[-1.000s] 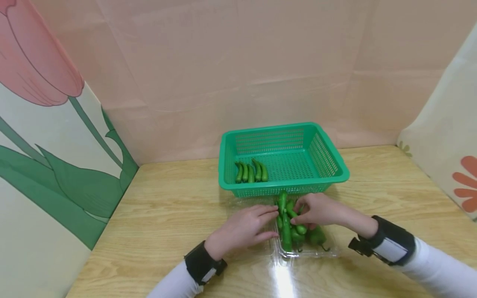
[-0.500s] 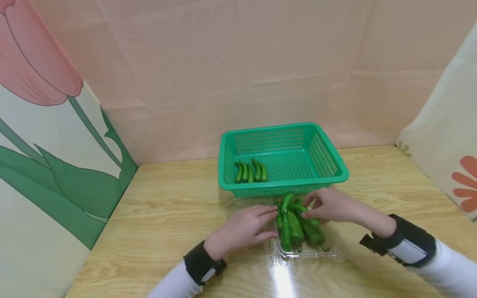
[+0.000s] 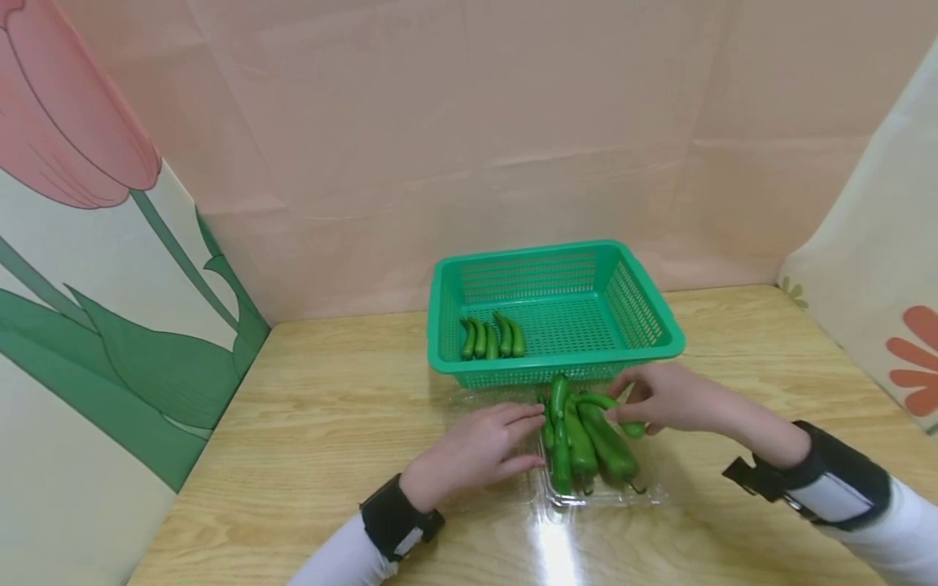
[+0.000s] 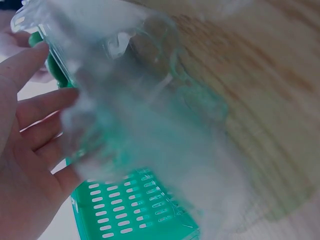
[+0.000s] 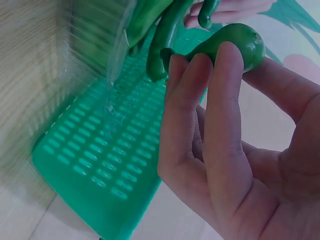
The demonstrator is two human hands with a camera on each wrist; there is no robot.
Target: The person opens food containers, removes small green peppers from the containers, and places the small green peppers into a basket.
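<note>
My right hand point(image 3: 670, 396) pinches a small curved green pepper point(image 5: 247, 42) between thumb and fingertips, over the right side of a clear plastic box point(image 3: 586, 502). Larger green peppers point(image 3: 608, 443) lie side by side in that box, stems toward the front. Slimmer green peppers point(image 3: 561, 456) are heaped along its left side. My left hand point(image 3: 479, 443) stays at the box's left edge with fingers extended, fingertips right at the slim peppers. In the left wrist view, blurred clear plastic point(image 4: 145, 110) fills the middle, beside the left hand's fingers.
Just behind the box stands a green perforated basket point(image 3: 557, 366). Several small green peppers point(image 3: 491, 340) lie in a row in its left front corner. A hazy clear lid point(image 3: 469, 399) lies left of the box, partly under the left hand. Wood-grain table point(image 3: 330, 407) surrounds everything.
My right hand has moved right and slightly back with the small pepper, uncovering the larger peppers in the box. The slim pepper on top has shifted a little. My left hand has kept its place.
</note>
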